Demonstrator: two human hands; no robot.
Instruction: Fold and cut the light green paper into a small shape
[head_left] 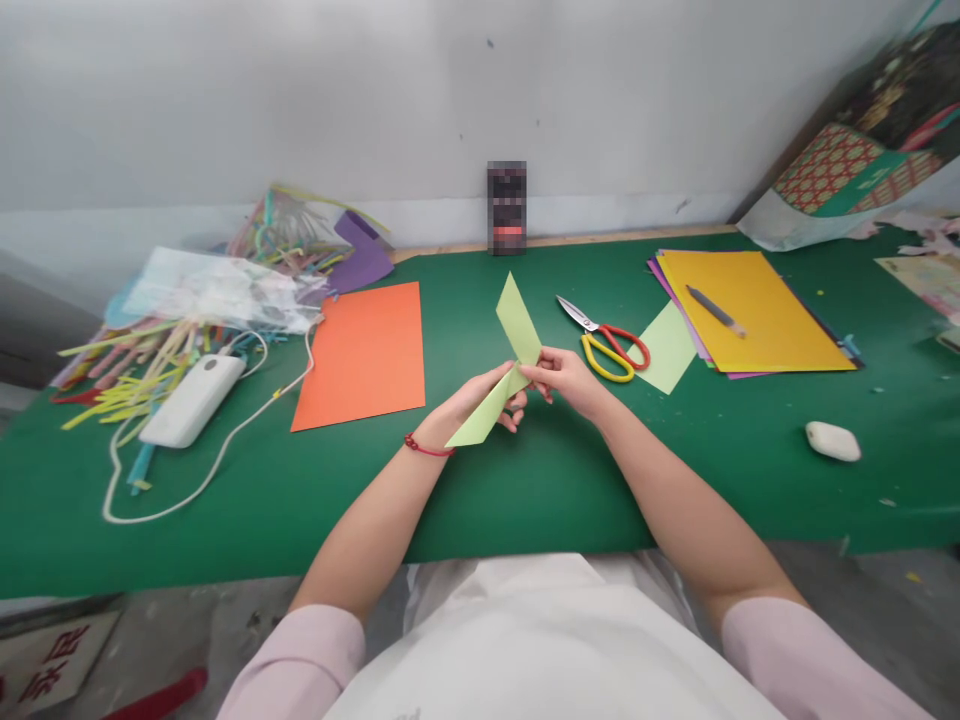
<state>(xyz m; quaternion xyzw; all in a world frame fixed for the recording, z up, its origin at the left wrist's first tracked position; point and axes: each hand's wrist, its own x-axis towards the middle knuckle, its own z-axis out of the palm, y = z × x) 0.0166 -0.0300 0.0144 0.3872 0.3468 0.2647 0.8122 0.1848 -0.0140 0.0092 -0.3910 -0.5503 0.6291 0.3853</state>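
Note:
A folded light-green paper (pixel 514 330) is held up above the green table (pixel 525 480), one flap pointing up and away, the other down toward me. My left hand (pixel 480 400) pinches its lower flap from below; a red string circles that wrist. My right hand (pixel 564 375) pinches the fold at the middle. Both hands are closed on the paper.
An orange sheet (pixel 364 352) lies left of my hands. Scissors (pixel 606 340) with red and yellow handles, a green paper scrap (pixel 667 347) and a yellow paper stack (pixel 750 310) with a pencil (pixel 716 311) lie to the right. Paper strips, a white power bank (pixel 193 398), an eraser (pixel 832 441).

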